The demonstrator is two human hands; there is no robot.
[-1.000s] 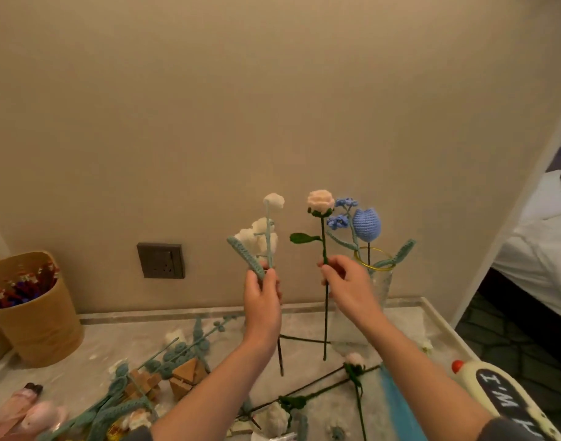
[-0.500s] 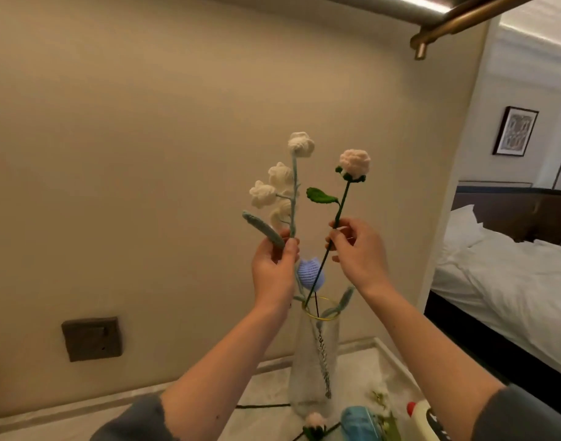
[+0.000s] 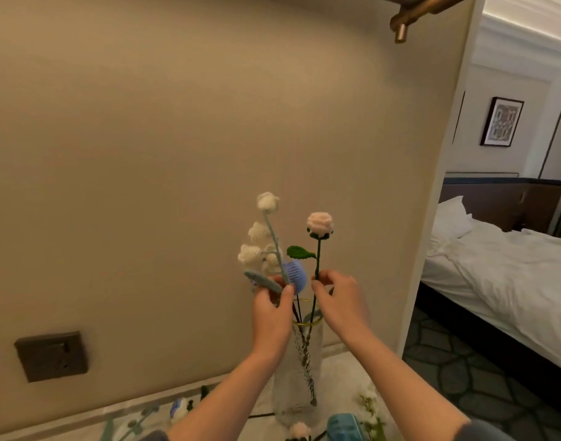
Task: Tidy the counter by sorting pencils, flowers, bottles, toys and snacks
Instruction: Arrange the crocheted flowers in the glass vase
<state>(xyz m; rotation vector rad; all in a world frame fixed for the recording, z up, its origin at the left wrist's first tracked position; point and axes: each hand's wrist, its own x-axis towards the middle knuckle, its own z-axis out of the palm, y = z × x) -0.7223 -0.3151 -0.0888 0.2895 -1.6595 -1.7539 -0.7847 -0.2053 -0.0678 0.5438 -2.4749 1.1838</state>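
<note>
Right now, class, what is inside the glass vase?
Stems of the blue tulip and the pink rose stand inside the glass vase. The left hand covers the lower stem of the white flower, so its end is hidden.

Matt crocheted yarn pink rose, ribbed clear glass vase, glossy brass-coloured metal rail.

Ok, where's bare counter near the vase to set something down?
Bare counter shows right of the vase, toward the wall. Crowded: white sprig, teal object and pink flower head in front, loose flowers left. Above its rim, the left hand grips a white flower and the right hand a pink rose.
</note>
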